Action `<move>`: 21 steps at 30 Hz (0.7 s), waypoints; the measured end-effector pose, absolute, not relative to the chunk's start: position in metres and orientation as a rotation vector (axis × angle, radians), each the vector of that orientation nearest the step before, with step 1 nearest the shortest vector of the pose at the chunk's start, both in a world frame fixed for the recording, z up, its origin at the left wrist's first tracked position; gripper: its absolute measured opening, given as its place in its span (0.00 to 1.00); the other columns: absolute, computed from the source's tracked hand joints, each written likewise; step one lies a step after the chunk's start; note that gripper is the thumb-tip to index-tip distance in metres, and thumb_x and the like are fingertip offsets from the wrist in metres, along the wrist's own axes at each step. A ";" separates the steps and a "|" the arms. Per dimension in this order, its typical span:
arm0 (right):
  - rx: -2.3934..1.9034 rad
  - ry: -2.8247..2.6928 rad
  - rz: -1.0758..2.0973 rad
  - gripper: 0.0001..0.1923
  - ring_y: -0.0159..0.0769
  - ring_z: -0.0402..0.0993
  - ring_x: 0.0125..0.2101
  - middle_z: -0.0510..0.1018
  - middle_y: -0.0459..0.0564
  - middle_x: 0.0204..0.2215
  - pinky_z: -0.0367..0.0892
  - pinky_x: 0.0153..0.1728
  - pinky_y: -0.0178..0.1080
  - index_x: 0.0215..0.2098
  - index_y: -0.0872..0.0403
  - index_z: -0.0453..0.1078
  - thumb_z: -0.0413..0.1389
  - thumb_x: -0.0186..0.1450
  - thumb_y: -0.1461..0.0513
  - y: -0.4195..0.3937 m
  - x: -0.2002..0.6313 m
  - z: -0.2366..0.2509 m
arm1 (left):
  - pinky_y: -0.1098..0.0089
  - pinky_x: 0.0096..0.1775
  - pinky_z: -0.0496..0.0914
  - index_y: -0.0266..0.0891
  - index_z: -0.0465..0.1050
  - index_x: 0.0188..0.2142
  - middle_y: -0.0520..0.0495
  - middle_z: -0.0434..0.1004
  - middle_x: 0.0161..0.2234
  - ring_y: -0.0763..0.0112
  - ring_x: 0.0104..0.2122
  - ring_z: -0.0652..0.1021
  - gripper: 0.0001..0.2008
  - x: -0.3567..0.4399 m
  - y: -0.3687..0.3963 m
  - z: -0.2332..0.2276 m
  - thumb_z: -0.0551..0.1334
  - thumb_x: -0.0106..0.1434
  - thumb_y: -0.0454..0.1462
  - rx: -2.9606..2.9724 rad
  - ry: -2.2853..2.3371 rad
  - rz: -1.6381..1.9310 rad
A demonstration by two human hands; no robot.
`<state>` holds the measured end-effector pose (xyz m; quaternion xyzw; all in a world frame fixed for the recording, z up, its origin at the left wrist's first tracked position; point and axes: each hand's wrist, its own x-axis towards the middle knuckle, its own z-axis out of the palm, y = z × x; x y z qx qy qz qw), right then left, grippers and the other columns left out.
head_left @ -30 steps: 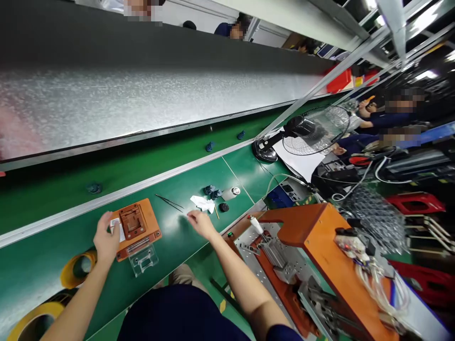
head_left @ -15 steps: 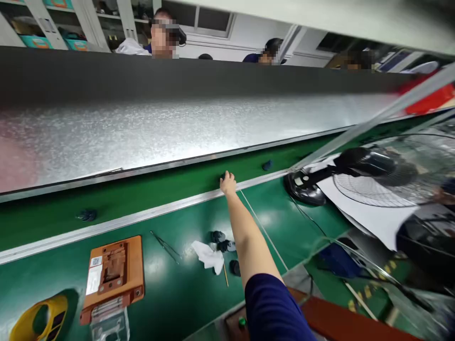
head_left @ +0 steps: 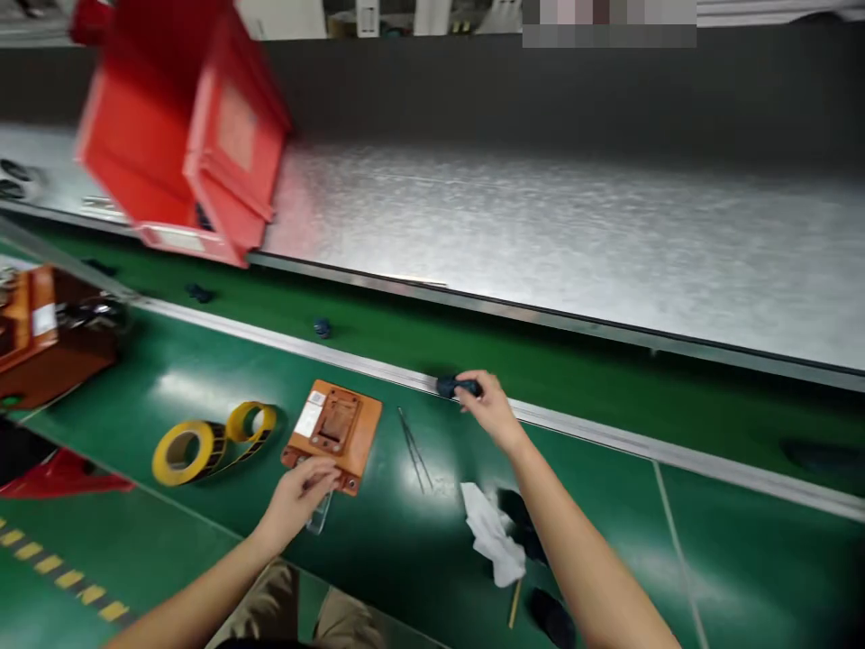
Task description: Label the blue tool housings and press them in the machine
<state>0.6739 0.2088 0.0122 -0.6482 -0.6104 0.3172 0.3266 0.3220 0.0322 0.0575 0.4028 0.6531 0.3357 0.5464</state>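
My right hand (head_left: pixel 487 406) is closed on a small dark blue part (head_left: pixel 447 386) above the pale rail edging the green belt. My left hand (head_left: pixel 304 494) has its fingers bent in at the front edge of an orange-brown fixture (head_left: pixel 368 424). A clear cover (head_left: pixel 320 514) shows partly beneath that hand; what its fingertips grip, if anything, is hidden. Tweezers (head_left: pixel 414 449) lie on the green bench to the fixture's right. Nearer my right forearm are a crumpled white cloth (head_left: pixel 493 536), a thin wooden stick (head_left: pixel 514 604) and dark parts (head_left: pixel 550 615).
Yellow tape rolls (head_left: pixel 182 453) lie left of the fixture. More dark parts (head_left: pixel 323 327) sit on the green belt (head_left: pixel 392 338). A metal shelf (head_left: pixel 541 243) overhangs the belt, with a red bin (head_left: pixel 236 171) on it. Another orange-brown fixture (head_left: pixel 58 338) stands far left.
My view has swung left. My right hand has drawn back from the belt with the dark blue part. My left hand has come into view at the fixture.
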 end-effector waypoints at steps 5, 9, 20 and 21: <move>-0.847 -1.765 1.830 0.20 0.37 0.78 0.40 0.76 0.50 0.43 0.76 0.43 0.44 0.54 0.49 0.65 0.57 0.66 0.52 0.132 0.534 0.073 | 0.67 0.36 0.78 0.30 0.74 0.49 0.32 0.82 0.41 0.61 0.35 0.84 0.28 0.317 0.067 0.079 0.58 0.66 0.54 0.159 1.026 0.670; -0.887 -1.843 1.517 0.18 0.44 0.67 0.58 0.71 0.54 0.55 0.64 0.60 0.51 0.53 0.48 0.71 0.58 0.67 0.52 0.108 0.480 0.095 | 0.71 0.29 0.75 0.28 0.75 0.46 0.36 0.83 0.34 0.66 0.28 0.82 0.20 0.287 0.059 0.092 0.55 0.71 0.44 0.060 0.919 0.753; -1.393 -1.950 1.095 0.53 0.55 0.53 0.67 0.55 0.65 0.65 0.57 0.65 0.58 0.70 0.54 0.45 0.68 0.53 0.57 0.020 0.376 0.061 | 0.66 0.45 0.74 0.37 0.73 0.51 0.40 0.80 0.49 0.63 0.45 0.80 0.23 0.230 0.008 0.076 0.66 0.62 0.48 0.150 1.055 0.970; -1.403 -1.939 1.067 0.52 0.54 0.55 0.66 0.57 0.64 0.64 0.57 0.65 0.58 0.69 0.54 0.47 0.67 0.53 0.59 0.021 0.372 0.055 | 0.64 0.48 0.73 0.38 0.73 0.52 0.40 0.78 0.51 0.62 0.48 0.79 0.24 0.224 0.004 0.070 0.65 0.63 0.50 0.198 1.080 0.954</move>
